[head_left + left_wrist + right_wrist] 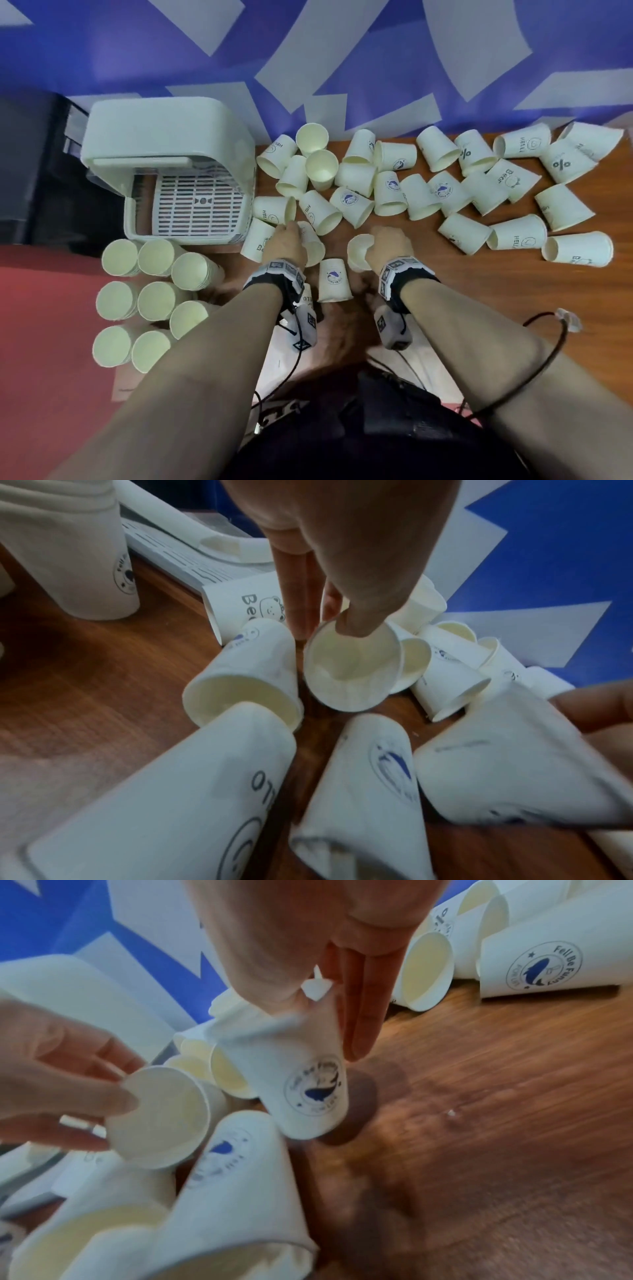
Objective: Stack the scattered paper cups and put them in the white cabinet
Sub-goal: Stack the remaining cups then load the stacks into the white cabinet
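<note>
Many white paper cups (421, 197) lie scattered on their sides across the wooden table (462, 294). My left hand (294, 230) pinches the rim of one cup (352, 674), thumb inside and fingers outside, just right of the white cabinet (164, 126). That same left-hand cup (161, 1118) faces its open mouth toward the right wrist camera. My right hand (373, 247) grips a whale-logo cup (304, 1085) between thumb and straight fingers (363, 1010), lifted a little above the table. The two held cups are close together but apart.
The cabinet stands open at the table's back left, with a slatted tray (200, 202) inside. Several upright cup stacks (154, 294) stand at the near left. Loose cups (334, 281) lie between my wrists. A blue and white wall (342, 51) runs behind.
</note>
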Tool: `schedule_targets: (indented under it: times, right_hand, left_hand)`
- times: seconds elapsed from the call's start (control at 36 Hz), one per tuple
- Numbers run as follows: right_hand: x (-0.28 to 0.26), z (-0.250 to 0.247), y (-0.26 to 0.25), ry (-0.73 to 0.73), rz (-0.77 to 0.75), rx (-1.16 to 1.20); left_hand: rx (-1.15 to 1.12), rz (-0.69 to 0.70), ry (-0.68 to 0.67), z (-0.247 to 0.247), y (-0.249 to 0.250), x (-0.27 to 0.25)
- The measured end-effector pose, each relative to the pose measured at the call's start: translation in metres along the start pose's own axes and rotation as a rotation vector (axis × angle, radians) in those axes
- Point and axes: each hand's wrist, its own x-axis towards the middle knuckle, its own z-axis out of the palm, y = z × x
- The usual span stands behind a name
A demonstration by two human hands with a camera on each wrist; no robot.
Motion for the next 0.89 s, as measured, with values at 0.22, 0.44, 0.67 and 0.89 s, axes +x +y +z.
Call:
schedule_targets:
  times: [0.22, 0.44, 0.67, 0.89]
  right_hand:
    - [-0.003, -0.02, -0.016, 0.068, -0.073, 0.165]
    - [-0.023, -0.016, -0.08, 0.084, -0.23, 0.101]
    - [-0.06, 0.003, -0.169, 0.134, -0.314, 0.08]
    - [-0.11, 0.04, -0.267, 0.222, -0.259, 0.168]
  left_hand:
    - [0.009, -0.062, 0.04, -0.031, -0.018, -0.003]
    - [-0.013, -0.096, 0.199, -0.068, -0.076, -0.035]
    - [-0.139, -0.109, 0.333, -0.103, -0.161, -0.062]
    - [-0.229, -0.068, 0.378, -0.134, -0.261, -0.078]
